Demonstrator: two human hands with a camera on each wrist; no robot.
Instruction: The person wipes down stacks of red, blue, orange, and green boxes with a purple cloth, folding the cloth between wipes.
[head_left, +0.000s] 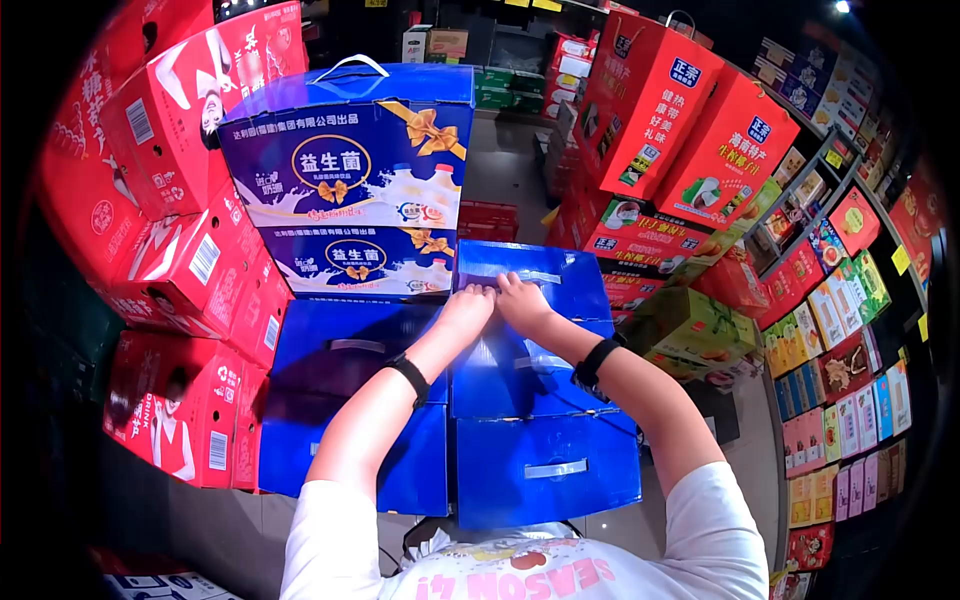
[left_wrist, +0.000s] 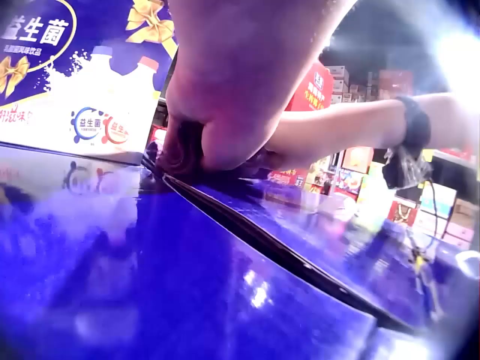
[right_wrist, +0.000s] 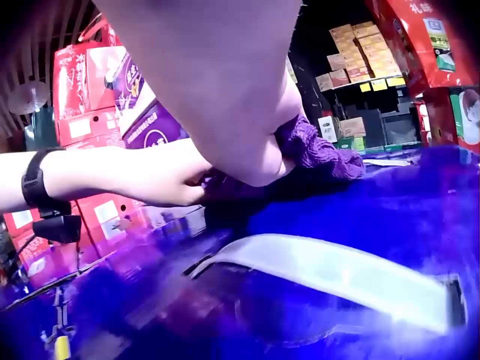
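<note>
Over the left edge of the farthest blue carton (head_left: 580, 270) in the right-hand row, both hands are close together. My left hand (head_left: 470, 307) has bent fingers, and dark purple fabric shows beneath them in the left wrist view. Beside it, my right hand (head_left: 523, 303) grips a bunched purple cloth (right_wrist: 322, 154), which spreads out past its fingers low over the carton top. The cloth is mostly hidden under the hands in the head view. A white strap handle (right_wrist: 337, 270) lies across the blue top nearer the body.
More blue cartons (head_left: 545, 455) stand between the hands and the body. Printed probiotic-drink boxes (head_left: 345, 160) are stacked behind on the left, with red cartons (head_left: 180, 390) beyond. Red gift boxes (head_left: 650, 110) rise at the right, near loaded shelves (head_left: 850, 300). A narrow gap (left_wrist: 255, 236) separates the blue rows.
</note>
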